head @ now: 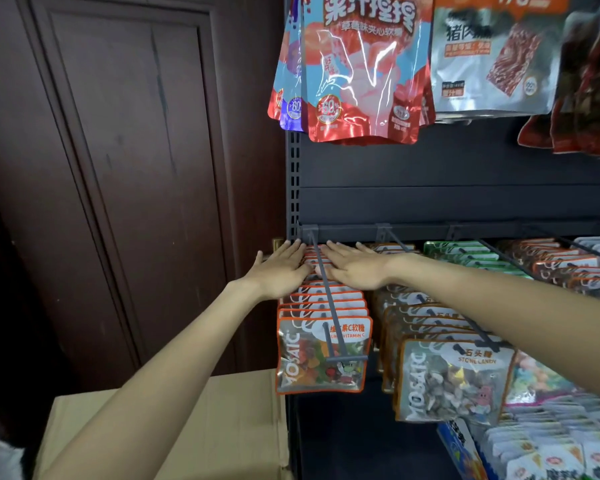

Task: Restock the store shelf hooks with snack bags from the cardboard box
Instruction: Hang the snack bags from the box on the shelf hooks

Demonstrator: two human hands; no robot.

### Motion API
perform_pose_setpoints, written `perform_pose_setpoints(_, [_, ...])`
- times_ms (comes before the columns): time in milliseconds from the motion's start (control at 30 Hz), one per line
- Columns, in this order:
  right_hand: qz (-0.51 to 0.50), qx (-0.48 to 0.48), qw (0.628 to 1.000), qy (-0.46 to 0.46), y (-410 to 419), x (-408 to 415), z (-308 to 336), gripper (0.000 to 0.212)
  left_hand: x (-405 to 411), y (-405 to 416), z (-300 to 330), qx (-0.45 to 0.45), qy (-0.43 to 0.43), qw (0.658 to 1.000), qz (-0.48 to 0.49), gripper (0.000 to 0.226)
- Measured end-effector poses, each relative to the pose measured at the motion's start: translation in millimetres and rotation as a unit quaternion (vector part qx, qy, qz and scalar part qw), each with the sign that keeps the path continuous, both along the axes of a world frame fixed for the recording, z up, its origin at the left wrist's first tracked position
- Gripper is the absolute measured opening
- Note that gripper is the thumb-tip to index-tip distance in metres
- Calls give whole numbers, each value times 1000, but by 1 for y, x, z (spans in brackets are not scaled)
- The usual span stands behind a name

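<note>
A row of orange-edged vitamin C gummy bags (323, 355) hangs on a grey shelf hook (326, 292) at the left end of the dark shelf. My left hand (284, 268) lies flat on the tops of the rear bags, left of the hook rod, with its fingers straight. My right hand (352, 266) lies flat on the same bag tops, right of the rod, fingers straight and pointing towards the back panel. The cardboard box (236, 427) sits low at the left, under my left forearm, and its inside is hidden.
Stone candy bags (454, 379) fill the neighbouring hook, with further hooks of bags to the right. Red gummy pouches (364, 74) and pork jerky bags (492, 60) hang above. A dark wooden door (125, 168) stands to the left. Small packets (548, 448) fill the lower right.
</note>
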State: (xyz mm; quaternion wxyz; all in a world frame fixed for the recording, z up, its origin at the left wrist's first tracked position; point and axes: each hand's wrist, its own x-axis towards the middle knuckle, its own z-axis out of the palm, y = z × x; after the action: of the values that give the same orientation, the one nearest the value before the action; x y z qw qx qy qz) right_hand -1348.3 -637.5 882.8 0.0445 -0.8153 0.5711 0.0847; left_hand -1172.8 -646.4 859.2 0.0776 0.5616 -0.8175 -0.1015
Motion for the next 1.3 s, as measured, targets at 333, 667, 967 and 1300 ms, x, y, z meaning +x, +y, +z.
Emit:
perform_pose_setpoints(333, [3, -10, 1000, 18, -1, -1, 0, 70, 0, 1, 2, 9, -2, 1000, -4, 58])
perform_pose_setpoints(667, [70, -66, 995, 23, 44, -19, 23, 61, 22, 64, 0, -128, 287, 949, -12, 33])
perform_pose_setpoints(967, [107, 36, 988, 101, 88, -12, 18, 95, 11, 105, -22, -22, 137, 990, -20, 49])
perform_pose_setpoints(1300, [94, 18, 991, 92, 90, -18, 7, 96, 11, 112, -28, -29, 102, 994, -19, 54])
